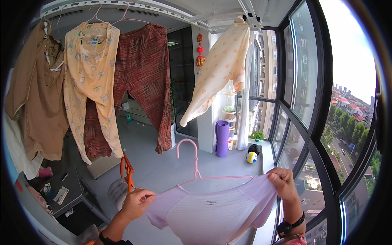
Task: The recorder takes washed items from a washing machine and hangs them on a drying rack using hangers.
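A pale lilac short-sleeved shirt (pixel 211 211) with fine ribbing across its front is stretched out before me on a pink clothes hanger (pixel 197 171). The hanger's hook stands up above the neckline, attached to nothing. My left hand (pixel 138 200) pinches the shoulder on the left side between thumb and fingers. On the other side, my right hand (pixel 280 182) grips the opposite shoulder near the end of the hanger's arm. The shirt's lower part runs out of the picture at the bottom.
Overhead, a white drying rack (pixel 128 5) carries brown clothing (pixel 46 92), yellow patterned pajamas (pixel 92 67), dark red trousers (pixel 141 58) and a cream flowered garment (pixel 220 64). Tall windows (pixel 306 92) line the right. A purple rolled mat (pixel 222 139) and a ball (pixel 251 157) rest on the floor.
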Demonstrator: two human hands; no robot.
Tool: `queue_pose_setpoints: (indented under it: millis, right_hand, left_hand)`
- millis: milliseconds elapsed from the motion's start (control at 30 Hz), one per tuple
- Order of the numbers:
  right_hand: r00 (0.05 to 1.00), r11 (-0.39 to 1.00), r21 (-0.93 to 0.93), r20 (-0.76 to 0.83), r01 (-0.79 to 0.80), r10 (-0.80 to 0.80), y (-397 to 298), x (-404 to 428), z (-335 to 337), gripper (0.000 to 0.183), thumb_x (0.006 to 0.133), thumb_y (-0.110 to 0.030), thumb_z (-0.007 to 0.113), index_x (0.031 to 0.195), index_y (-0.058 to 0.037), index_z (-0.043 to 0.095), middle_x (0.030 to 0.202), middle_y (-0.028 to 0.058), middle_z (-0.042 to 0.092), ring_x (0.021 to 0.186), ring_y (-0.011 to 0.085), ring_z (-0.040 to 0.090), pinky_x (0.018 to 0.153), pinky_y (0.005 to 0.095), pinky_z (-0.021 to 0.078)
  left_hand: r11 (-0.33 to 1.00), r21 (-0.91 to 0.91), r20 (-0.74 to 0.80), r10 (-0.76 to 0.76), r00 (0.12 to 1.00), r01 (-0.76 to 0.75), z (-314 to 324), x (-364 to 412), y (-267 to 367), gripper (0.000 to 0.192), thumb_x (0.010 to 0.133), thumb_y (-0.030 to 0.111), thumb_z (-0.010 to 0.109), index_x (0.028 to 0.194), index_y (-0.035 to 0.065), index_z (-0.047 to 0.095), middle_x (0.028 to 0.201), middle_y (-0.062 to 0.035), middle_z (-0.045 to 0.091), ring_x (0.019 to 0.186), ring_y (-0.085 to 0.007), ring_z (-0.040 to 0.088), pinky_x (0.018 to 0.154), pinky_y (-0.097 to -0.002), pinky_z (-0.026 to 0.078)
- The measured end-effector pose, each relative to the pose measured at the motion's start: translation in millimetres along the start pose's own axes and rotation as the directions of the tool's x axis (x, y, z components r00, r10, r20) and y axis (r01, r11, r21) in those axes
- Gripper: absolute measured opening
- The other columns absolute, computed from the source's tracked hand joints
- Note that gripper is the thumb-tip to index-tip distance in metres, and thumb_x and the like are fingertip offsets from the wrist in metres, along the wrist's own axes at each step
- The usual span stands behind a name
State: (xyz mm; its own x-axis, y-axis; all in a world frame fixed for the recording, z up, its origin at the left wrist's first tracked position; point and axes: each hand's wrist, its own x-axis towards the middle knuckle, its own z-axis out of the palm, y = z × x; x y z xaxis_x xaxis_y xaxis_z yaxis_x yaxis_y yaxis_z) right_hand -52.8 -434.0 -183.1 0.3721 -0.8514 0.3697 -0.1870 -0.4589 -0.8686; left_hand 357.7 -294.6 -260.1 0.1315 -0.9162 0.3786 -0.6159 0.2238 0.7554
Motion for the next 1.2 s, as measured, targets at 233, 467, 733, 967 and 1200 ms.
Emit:
queue_pose_setpoints:
  millis: [233, 467, 733, 967, 1200]
  right_hand:
    - [0.967, 0.995, -0.104, -0.253, 0.015, -0.041, 15.0, 29.3, -81.3, 0.024, 0.084, -0.018, 0.062, 0.072, 0.0024, 0.061, 0.062, -0.0033, 0.053, 0.057, 0.0035, 0.043, 0.052, 0.0192, 0.0346]
    - [0.906, 0.947, -0.303, -0.422, -0.110, -0.030, 36.5, 101.1, -161.1, 0.022, 0.084, -0.013, 0.059, 0.069, 0.0025, 0.059, 0.058, -0.0067, 0.046, 0.053, 0.0010, 0.038, 0.047, 0.0190, 0.0295]
    - [0.767, 0.872, -0.488, -0.544, 0.042, -0.341, 37.1, 230.3, -215.8, 0.025, 0.084, -0.018, 0.056, 0.078, 0.0057, 0.061, 0.057, 0.0011, 0.050, 0.054, 0.0062, 0.042, 0.049, 0.0250, 0.0357]
    - [0.565, 0.763, -0.646, -0.623, 0.020, -0.542, 26.0, 368.0, -236.3, 0.033, 0.085, -0.032, 0.052, 0.089, -0.0015, 0.064, 0.077, 0.0186, 0.062, 0.072, 0.0328, 0.059, 0.070, 0.0385, 0.0446]
    - [0.468, 0.709, -0.697, -0.592, 0.112, -0.656, -1.4, 484.1, -230.2, 0.033, 0.086, -0.034, 0.050, 0.090, -0.0047, 0.064, 0.087, 0.0189, 0.063, 0.084, 0.0356, 0.059, 0.079, 0.0406, 0.0449]
  left_hand:
    - [0.975, -0.090, 0.180, -0.183, 0.966, 0.202, 26.5, 50.3, -14.0, 0.012, 0.082, 0.014, 0.062, 0.088, 0.0040, 0.066, 0.076, -0.0019, 0.061, 0.067, -0.0086, 0.055, 0.047, -0.0209, 0.045]
    - [0.987, 0.023, 0.171, -0.161, 0.972, 0.160, 46.1, 88.1, -28.2, 0.013, 0.083, 0.012, 0.061, 0.085, 0.0011, 0.066, 0.070, -0.0034, 0.061, 0.058, -0.0075, 0.057, 0.049, -0.0211, 0.047]
    - [0.968, 0.059, 0.054, -0.248, 0.967, 0.245, 62.8, 122.6, -13.5, 0.011, 0.081, 0.008, 0.061, 0.079, -0.0022, 0.066, 0.071, -0.0079, 0.066, 0.060, -0.0101, 0.061, 0.055, -0.0231, 0.049]
    - [0.936, 0.011, -0.021, -0.351, 0.936, 0.351, 71.5, 119.0, -16.9, 0.012, 0.080, 0.007, 0.060, 0.080, -0.0039, 0.066, 0.072, -0.0073, 0.066, 0.059, -0.0083, 0.059, 0.055, -0.0215, 0.048]
    - [0.866, 0.163, -0.150, -0.453, 0.879, 0.474, 72.0, 96.4, -9.4, 0.018, 0.081, 0.014, 0.059, 0.086, -0.0021, 0.064, 0.071, -0.0101, 0.063, 0.062, -0.0142, 0.059, 0.058, -0.0264, 0.048]
